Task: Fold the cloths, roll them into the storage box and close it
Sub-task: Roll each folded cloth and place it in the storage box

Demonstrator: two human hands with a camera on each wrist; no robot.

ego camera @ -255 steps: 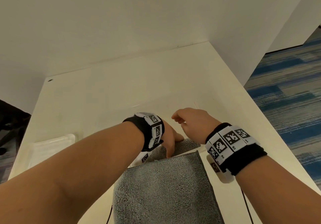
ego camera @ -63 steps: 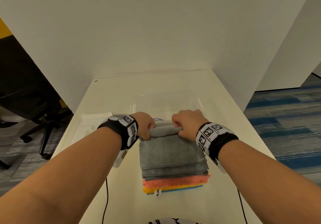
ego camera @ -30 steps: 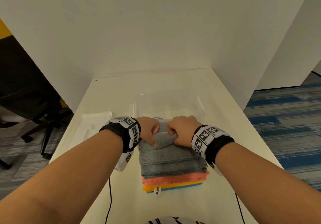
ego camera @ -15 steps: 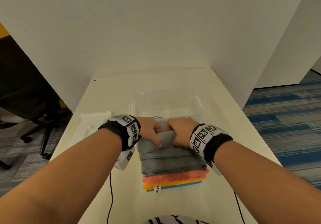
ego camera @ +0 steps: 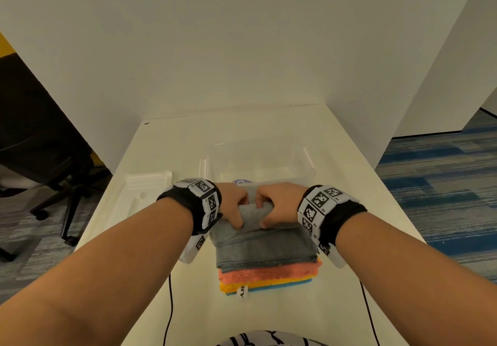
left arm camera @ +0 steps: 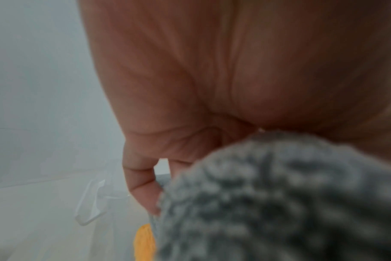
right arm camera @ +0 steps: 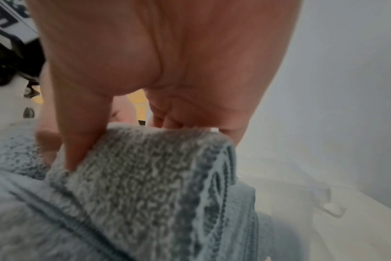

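A folded grey cloth (ego camera: 265,247) tops a stack of coral (ego camera: 269,273), yellow (ego camera: 258,284) and blue (ego camera: 282,286) cloths on the white table. Its far end is rolled up towards me. My left hand (ego camera: 233,207) and right hand (ego camera: 277,206) sit side by side and grip that roll with curled fingers. In the right wrist view the thumb presses into the grey roll (right arm camera: 145,167). In the left wrist view the grey roll (left arm camera: 279,203) fills the lower right, blurred, under the curled fingers (left arm camera: 143,185). The clear storage box (ego camera: 258,161) stands open just beyond my hands.
The box's white lid (ego camera: 139,195) lies at the left of the table (ego camera: 172,152). White walls close the table at the back and right. A black office chair (ego camera: 40,141) stands on the floor at left. Two thin black cables (ego camera: 168,308) run off the near edge.
Both hands have rolled the grey cloth's far end nearer to me and drawn closer together on the roll. The flat part of the grey cloth is shorter.
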